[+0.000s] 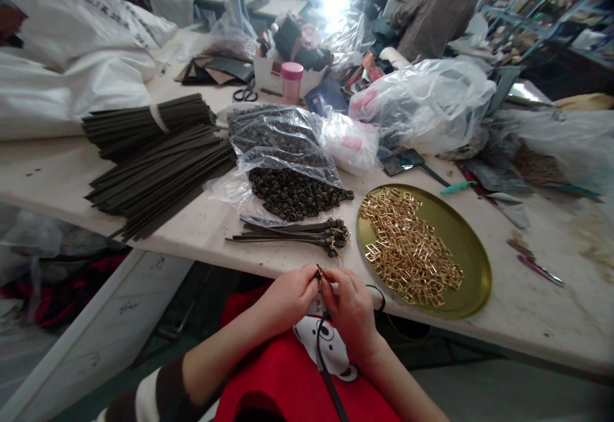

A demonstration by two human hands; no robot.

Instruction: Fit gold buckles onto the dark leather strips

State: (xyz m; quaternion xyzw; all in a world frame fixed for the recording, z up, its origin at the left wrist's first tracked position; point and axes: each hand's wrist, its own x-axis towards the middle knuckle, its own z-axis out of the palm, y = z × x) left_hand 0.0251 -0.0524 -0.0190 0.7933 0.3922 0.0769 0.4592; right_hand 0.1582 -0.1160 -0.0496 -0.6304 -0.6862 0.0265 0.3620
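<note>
My left hand and my right hand meet in front of the table edge, fingertips pinched together. Between them is the end of a dark narrow strap with a small gold buckle, mostly covered by the fingers. The strap's other end hangs down over the red apron. Just beyond my hands lies a small bundle of dark straps with buckles. To the right, a gold round tray bears many loose gold buckles.
Stacked dark strips lie on the left. A clear plastic bag spills small dark loops. Further back are a pink-lidded jar, scissors and plastic bags. A seam-ripper-like tool lies right. Another person is behind the table.
</note>
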